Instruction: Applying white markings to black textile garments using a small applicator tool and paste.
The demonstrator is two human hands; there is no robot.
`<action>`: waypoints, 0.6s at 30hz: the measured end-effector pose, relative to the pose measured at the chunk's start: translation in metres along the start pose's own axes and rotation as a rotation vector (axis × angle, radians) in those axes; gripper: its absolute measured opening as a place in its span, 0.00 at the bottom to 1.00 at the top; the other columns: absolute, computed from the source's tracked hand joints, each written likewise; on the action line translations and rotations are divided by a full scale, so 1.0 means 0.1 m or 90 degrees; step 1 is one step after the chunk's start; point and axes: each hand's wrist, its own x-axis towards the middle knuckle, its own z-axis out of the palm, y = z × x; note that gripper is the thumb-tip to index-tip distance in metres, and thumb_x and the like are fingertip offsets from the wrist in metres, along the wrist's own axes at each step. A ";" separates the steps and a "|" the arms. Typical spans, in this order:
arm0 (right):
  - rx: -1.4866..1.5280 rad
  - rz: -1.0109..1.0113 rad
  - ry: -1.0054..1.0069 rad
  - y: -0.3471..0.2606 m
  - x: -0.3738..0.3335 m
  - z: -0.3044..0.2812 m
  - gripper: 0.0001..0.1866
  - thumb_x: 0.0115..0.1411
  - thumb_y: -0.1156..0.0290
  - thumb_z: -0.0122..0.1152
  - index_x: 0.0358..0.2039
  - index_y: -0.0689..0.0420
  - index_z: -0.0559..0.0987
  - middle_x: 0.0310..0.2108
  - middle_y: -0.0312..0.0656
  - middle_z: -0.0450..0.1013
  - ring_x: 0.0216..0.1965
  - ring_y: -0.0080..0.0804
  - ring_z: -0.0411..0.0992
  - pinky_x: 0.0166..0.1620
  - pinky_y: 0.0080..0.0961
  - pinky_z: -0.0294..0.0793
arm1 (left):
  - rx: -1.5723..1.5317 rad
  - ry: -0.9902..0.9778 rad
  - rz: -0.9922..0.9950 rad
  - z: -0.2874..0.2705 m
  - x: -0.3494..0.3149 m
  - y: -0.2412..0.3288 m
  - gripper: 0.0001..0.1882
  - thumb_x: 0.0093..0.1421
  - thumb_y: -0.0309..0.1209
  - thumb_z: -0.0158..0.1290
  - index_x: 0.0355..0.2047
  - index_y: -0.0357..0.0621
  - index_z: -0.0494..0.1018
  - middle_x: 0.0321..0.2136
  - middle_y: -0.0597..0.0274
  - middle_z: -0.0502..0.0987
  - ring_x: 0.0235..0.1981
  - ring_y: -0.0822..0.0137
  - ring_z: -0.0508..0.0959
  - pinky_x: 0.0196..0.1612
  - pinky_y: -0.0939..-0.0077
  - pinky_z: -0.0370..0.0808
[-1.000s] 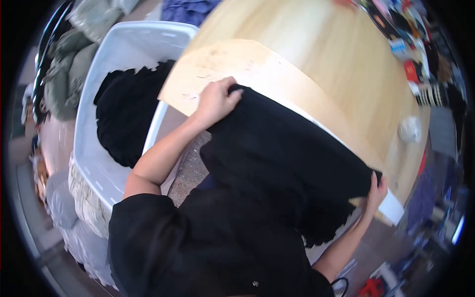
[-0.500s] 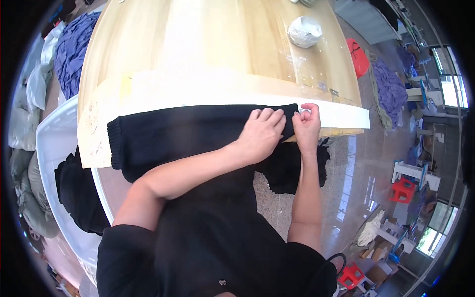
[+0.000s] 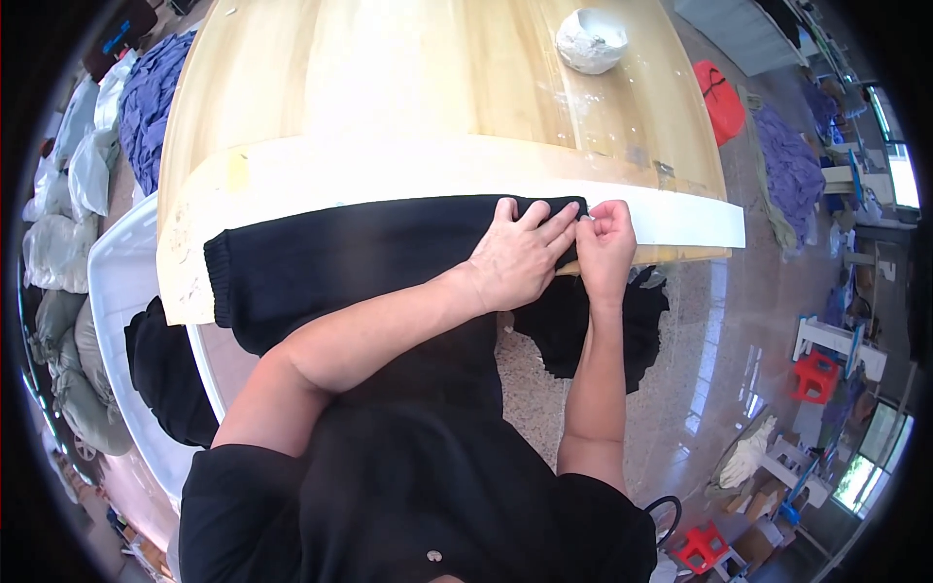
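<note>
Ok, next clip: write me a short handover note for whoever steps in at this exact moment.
Left hand: flat on the black knit garment, pressing near its right end.
Right hand: pinching that end's edge, grip closed.
The garment lies spread along the white board at the wooden table front; part hangs off the edge.
More black fabric sits in the white bin at left.
Done: garment laid out. Left: right end not yet flat.

Wood table [image 3: 408, 87] w/ black sweater [image 3: 350, 257], white bowl [image 3: 591, 41].
</note>
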 end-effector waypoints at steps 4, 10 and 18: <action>-0.222 -0.016 -0.098 -0.15 0.15 -0.10 0.08 0.51 0.76 0.55 0.33 0.61 0.69 0.16 0.44 0.69 0.20 0.42 0.70 0.28 0.36 0.69 | 0.071 -0.018 0.003 -0.05 0.04 0.00 0.28 0.49 0.37 0.53 0.51 0.41 0.67 0.57 0.58 0.64 0.44 0.63 0.64 0.45 0.59 0.61; -0.309 -0.419 0.078 -0.88 1.34 0.04 0.22 0.52 0.68 0.61 0.48 0.58 0.71 0.36 0.49 0.71 0.41 0.46 0.70 0.43 0.40 0.68 | 0.194 -0.130 0.024 -0.09 0.08 0.26 0.31 0.56 0.45 0.46 0.50 0.28 0.67 0.55 0.45 0.64 0.53 0.54 0.60 0.57 0.46 0.53; -0.427 -0.338 0.010 -0.68 2.47 0.18 0.11 0.55 0.59 0.57 0.34 0.49 0.81 0.37 0.40 0.73 0.42 0.43 0.70 0.47 0.50 0.61 | 0.178 -0.061 -0.045 0.18 -0.03 0.36 0.35 0.56 0.47 0.47 0.55 0.31 0.62 0.59 0.42 0.57 0.62 0.46 0.53 0.58 0.36 0.49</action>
